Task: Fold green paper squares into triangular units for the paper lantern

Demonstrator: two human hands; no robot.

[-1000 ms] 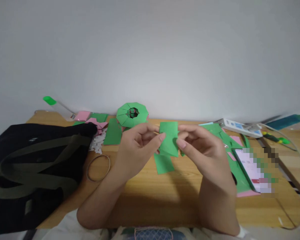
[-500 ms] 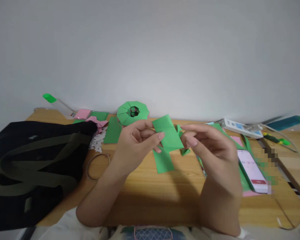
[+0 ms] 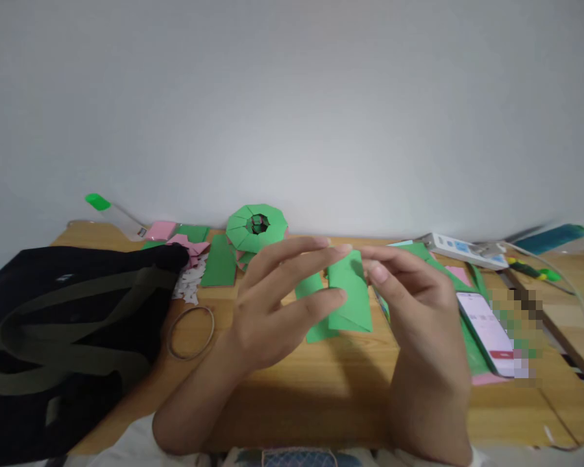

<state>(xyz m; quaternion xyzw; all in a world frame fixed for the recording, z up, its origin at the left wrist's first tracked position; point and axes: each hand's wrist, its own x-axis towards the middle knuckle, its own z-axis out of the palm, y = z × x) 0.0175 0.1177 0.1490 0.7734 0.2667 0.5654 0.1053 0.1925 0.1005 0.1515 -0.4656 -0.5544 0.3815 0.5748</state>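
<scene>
A folded green paper (image 3: 351, 295) hangs upright between my hands above the table. My right hand (image 3: 409, 285) pinches its upper right edge between thumb and fingers. At its left side, my left hand (image 3: 285, 295) has its thumb and fingers spread apart, with the fingertips close to the paper's top and the thumb tip at its left edge; whether they touch it is unclear. Behind and below lies another green paper piece (image 3: 316, 334), partly covered by my left hand.
A ring-shaped green folded-paper form (image 3: 257, 228) stands near the wall. Left are a black bag (image 3: 73, 337), a hoop (image 3: 191, 333), white scraps (image 3: 189, 282) and pink paper (image 3: 161, 230). Right are a phone (image 3: 486, 334), green sheets and a power strip (image 3: 467, 251).
The green paper has turned upright and shifted right and down. My left hand has let go of its earlier grip and spread its fingers; my right hand has taken hold of the paper's edge.
</scene>
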